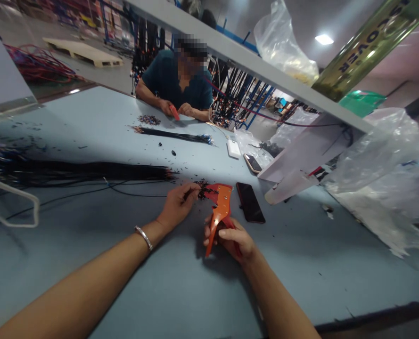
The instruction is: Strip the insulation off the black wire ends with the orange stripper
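My right hand (235,238) is wrapped round the handles of an orange and red wire stripper (222,202), its jaws pointing up and left. To the left of the jaws, my left hand (179,205) is closed in a pinch, fingertips close to the tool. A thin black cable (142,195) runs from the left into this hand; its end is hidden by the fingers. Small dark scraps (202,189) lie in a heap by the jaws. Behind my left hand lies a thick bundle of black cables (124,169) with bare-looking tips.
A black phone (250,202) lies right of the stripper. Across the blue table (124,292), a co-worker (177,80) holds a red tool near a smaller cable bundle (174,134). A white wire frame (36,209) stands left; plastic bags (382,160) lie right, beneath a shelf beam (251,66).
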The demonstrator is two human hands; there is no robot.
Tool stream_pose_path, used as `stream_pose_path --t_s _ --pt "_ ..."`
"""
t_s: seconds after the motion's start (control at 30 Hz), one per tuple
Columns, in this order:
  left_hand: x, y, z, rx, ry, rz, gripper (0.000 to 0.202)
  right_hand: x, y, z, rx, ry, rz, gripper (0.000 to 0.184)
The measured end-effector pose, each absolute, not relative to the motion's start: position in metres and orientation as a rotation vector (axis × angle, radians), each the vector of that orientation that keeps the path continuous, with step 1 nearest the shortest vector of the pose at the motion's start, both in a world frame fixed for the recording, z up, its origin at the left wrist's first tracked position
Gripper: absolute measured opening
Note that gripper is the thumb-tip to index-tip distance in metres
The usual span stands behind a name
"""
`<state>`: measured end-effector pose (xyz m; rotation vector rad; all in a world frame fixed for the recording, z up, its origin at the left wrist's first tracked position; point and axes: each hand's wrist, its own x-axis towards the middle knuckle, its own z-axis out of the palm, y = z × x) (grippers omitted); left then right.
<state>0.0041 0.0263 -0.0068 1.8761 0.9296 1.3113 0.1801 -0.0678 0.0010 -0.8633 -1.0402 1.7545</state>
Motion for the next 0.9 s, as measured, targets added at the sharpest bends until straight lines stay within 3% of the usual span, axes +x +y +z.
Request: stream_pose_path --t_s 0.9 --pt "0.0035 0.0248 -0.0025 1.815 0.830 1.289 0.016 0.1801 -0.0712 0.0106 -1.018 -1.121 1.684 0.036"
